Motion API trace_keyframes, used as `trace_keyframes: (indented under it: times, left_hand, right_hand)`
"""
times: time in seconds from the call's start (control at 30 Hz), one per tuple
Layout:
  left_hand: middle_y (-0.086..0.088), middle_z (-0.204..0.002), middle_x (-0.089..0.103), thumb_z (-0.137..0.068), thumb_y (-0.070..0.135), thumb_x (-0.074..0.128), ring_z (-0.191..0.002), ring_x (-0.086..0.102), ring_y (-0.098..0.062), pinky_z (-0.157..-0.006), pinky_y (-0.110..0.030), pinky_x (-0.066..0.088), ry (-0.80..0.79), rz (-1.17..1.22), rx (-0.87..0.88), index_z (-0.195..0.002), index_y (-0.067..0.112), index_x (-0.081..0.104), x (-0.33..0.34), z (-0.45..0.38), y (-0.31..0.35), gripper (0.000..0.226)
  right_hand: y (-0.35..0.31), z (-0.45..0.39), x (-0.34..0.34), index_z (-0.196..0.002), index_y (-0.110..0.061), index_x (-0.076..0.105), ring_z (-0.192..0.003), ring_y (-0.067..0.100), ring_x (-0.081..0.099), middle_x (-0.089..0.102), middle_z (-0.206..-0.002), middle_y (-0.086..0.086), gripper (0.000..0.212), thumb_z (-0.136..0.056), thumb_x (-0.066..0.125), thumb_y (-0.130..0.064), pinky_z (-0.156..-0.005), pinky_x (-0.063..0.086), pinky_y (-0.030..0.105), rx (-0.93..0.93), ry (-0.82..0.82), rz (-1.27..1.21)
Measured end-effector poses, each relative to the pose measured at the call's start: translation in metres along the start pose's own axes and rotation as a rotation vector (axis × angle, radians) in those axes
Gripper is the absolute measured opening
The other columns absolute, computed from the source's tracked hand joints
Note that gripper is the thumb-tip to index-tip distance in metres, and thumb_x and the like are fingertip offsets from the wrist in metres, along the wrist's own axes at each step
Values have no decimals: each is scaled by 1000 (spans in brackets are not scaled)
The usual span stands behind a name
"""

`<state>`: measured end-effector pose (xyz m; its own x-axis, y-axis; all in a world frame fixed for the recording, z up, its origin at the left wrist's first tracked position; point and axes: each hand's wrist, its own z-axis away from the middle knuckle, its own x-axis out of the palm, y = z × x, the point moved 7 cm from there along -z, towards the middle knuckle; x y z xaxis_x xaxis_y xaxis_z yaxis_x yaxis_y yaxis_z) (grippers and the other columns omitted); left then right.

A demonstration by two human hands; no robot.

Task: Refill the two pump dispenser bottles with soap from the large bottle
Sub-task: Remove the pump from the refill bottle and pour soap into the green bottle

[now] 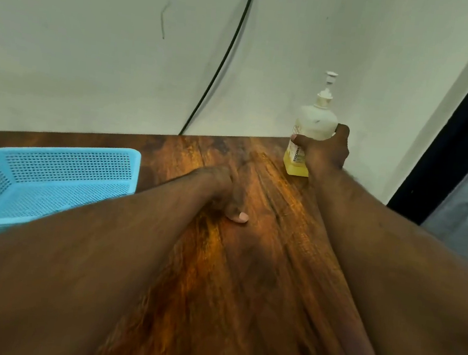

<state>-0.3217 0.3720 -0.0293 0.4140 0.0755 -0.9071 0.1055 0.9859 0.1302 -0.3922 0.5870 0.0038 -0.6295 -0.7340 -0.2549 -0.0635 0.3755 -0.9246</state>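
A clear pump dispenser bottle (pixel 315 122) with a white pump head stands upright at the far right of the wooden table (pixel 246 265), close to the wall. A shallow layer of yellow soap lies at its bottom. My right hand (pixel 326 152) grips the bottle's lower body, thumb on the label side and fingers round the right side. My left hand (pixel 226 194) rests on the table in the middle, fingers curled under and holding nothing, thumb tip touching the wood. No second dispenser and no large bottle is in view.
A light blue perforated plastic basket (pixel 54 175) sits on the table at the left, next to my left forearm. A black cable (pixel 225 60) runs down the white wall behind the table. The table's right edge meets a dark frame (pixel 447 142).
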Motion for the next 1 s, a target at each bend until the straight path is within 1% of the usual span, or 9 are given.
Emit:
trace_keyframes:
  times: [0.17, 0.3, 0.47, 0.57, 0.63, 0.7, 0.8, 0.93, 1.0]
  left_hand:
    - [-9, -144, 46, -61, 47, 86, -133, 42, -35, -109, -55, 35, 149, 237, -49, -143, 20, 36, 3, -2, -17, 100]
    - [-6, -144, 46, -61, 53, 84, -131, 44, -34, -106, -59, 35, 320, 351, 4, -146, 31, 24, 9, 23, -20, 107]
    - [-5, -146, 45, -67, 30, 87, -130, 48, -27, -107, -44, 41, 311, 647, 240, -152, 35, 3, 30, 101, -16, 119]
    - [14, -137, 52, -59, 29, 91, -123, 55, -10, -104, -41, 46, 395, 933, 394, -143, 46, 24, 46, 160, -21, 108]
    - [22, -128, 58, -60, 25, 91, -116, 57, 0, -102, -36, 49, 489, 1066, 431, -134, 46, 37, 61, 189, -32, 94]
    - [18, -129, 58, -59, 30, 90, -119, 55, -3, -102, -40, 49, 567, 1103, 405, -135, 44, 40, 76, 210, -48, 91]
    - [16, -132, 56, -56, 34, 88, -122, 54, -8, -101, -44, 49, 584, 1116, 419, -132, 50, 38, 93, 233, -62, 93]
    - [16, -130, 55, -56, 29, 89, -120, 53, -7, -100, -42, 49, 592, 1109, 406, -131, 48, 38, 108, 254, -68, 93]
    - [12, -129, 55, -56, 27, 89, -121, 52, -10, -100, -43, 49, 589, 1136, 402, -134, 43, 38, 110, 255, -73, 95]
  right_hand:
    - [-16, 33, -18, -123, -19, 47, -102, 16, 59, 59, -117, -3, 76, -61, 87, -34, -81, 51, 31, -58, -89, -41]
    - [-38, 93, -37, -122, -21, 49, -93, 8, 59, 58, -106, -11, 74, -59, 88, -30, -68, 49, 19, -135, -236, -64]
    - [-57, 185, -64, -113, -22, 56, -91, 8, 67, 67, -105, -9, 65, -58, 90, -32, -70, 58, 27, -96, -332, -163]
    - [-69, 240, -78, -112, -27, 51, -91, 9, 66, 62, -102, -14, 68, -57, 90, -34, -65, 58, 28, -72, -325, -177]
    - [-79, 273, -83, -119, -28, 49, -92, 5, 62, 59, -104, -16, 74, -57, 89, -37, -62, 55, 21, -84, -349, -164]
    - [-83, 305, -88, -125, -28, 44, -97, 4, 58, 54, -109, -17, 83, -56, 88, -40, -64, 48, 15, -86, -386, -126]
    - [-88, 338, -96, -124, -31, 38, -102, 5, 54, 49, -111, -19, 87, -54, 87, -44, -68, 47, 15, -131, -432, -65]
    - [-108, 354, -109, -117, -36, 43, -89, -4, 59, 55, -101, -25, 70, -60, 84, -41, -63, 47, 12, -147, -527, -93]
    - [-126, 355, -113, -112, -35, 51, -88, -6, 60, 59, -100, -25, 59, -61, 76, -50, -59, 49, 11, -184, -573, -106]
